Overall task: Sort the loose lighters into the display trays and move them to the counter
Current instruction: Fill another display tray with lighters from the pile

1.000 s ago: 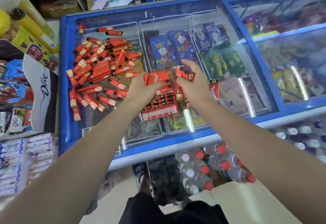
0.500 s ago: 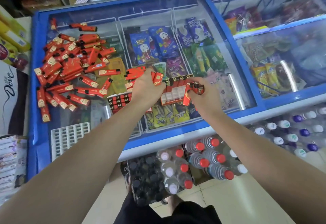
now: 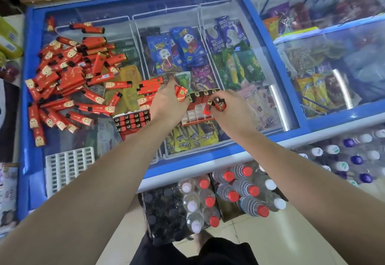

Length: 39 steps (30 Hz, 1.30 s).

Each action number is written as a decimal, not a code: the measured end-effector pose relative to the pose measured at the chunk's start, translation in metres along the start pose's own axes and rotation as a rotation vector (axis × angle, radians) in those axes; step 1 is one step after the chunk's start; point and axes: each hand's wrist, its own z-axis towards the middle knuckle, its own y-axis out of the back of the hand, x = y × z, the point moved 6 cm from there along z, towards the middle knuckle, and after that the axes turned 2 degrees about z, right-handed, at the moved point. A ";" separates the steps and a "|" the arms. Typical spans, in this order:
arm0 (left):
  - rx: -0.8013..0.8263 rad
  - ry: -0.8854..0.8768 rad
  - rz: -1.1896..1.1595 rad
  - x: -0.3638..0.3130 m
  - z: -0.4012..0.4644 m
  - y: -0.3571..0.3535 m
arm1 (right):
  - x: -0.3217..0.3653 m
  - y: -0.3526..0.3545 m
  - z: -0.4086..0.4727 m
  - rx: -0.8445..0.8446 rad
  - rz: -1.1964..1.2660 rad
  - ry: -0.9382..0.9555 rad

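A heap of loose red lighters (image 3: pixel 68 77) lies on the glass freezer lid (image 3: pixel 116 23) at the left. A red display tray (image 3: pixel 196 111) stands in the middle, with one row of lighters at its far edge and bare white slots nearer me. My left hand (image 3: pixel 166 104) holds several red lighters at the tray's left end. My right hand (image 3: pixel 227 106) pinches lighters over the tray's right side, one tipped down into a slot. A second tray (image 3: pixel 133 122), packed with lighters, stands just left of my left wrist.
An empty white slotted tray (image 3: pixel 66 166) lies at the lid's near left corner. Ice-cream packets show under the glass. A second freezer (image 3: pixel 333 56) adjoins on the right. Packs of bottled water (image 3: pixel 229 196) stand on the floor below the freezer's front edge.
The view has shifted so the freezer sits further right. Both hands have come down from above the trays to the partly filled tray, the right hand now lowering a lighter into it.
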 end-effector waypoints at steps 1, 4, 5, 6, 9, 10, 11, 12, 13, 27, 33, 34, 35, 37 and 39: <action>0.007 0.001 -0.005 0.000 0.001 -0.001 | 0.002 0.000 0.001 -0.003 -0.025 0.021; 0.054 0.036 -0.033 0.003 0.004 -0.005 | 0.009 -0.004 0.005 -0.022 -0.102 0.108; 0.071 0.051 -0.047 0.004 0.005 -0.006 | 0.011 -0.006 0.006 -0.024 -0.134 0.137; 0.083 0.063 -0.067 0.005 0.007 -0.006 | 0.013 -0.008 0.007 -0.024 -0.164 0.159; 0.099 0.081 -0.097 0.007 0.008 -0.005 | 0.014 -0.013 0.009 -0.032 -0.230 0.212; 0.105 0.087 -0.097 0.007 0.008 -0.005 | 0.014 -0.016 0.009 -0.034 -0.250 0.224; 0.111 0.092 -0.098 0.008 0.008 -0.006 | 0.012 -0.018 0.010 -0.036 -0.270 0.232; 0.115 0.094 -0.102 0.009 0.008 -0.007 | 0.011 -0.020 0.011 -0.039 -0.288 0.235; 0.117 0.097 -0.111 0.010 0.008 -0.007 | 0.010 -0.022 0.012 -0.041 -0.305 0.238; 0.111 0.082 -0.134 0.005 0.004 -0.004 | 0.005 -0.023 0.018 -0.061 -0.246 0.232; 0.020 -0.022 -0.195 -0.013 -0.003 0.008 | -0.010 -0.012 0.018 -0.107 0.168 -0.112; 0.052 -0.031 -0.239 -0.018 -0.006 0.007 | -0.014 -0.011 0.018 -0.104 0.263 -0.193; 0.115 -0.036 -0.285 -0.023 -0.010 0.005 | -0.019 -0.010 0.019 -0.112 0.365 -0.277; 0.273 -0.024 -0.365 -0.031 -0.020 -0.006 | -0.025 -0.010 0.018 -0.126 0.637 -0.457; 0.392 0.041 -0.454 -0.033 -0.029 -0.019 | -0.027 -0.012 0.016 -0.096 0.830 -0.560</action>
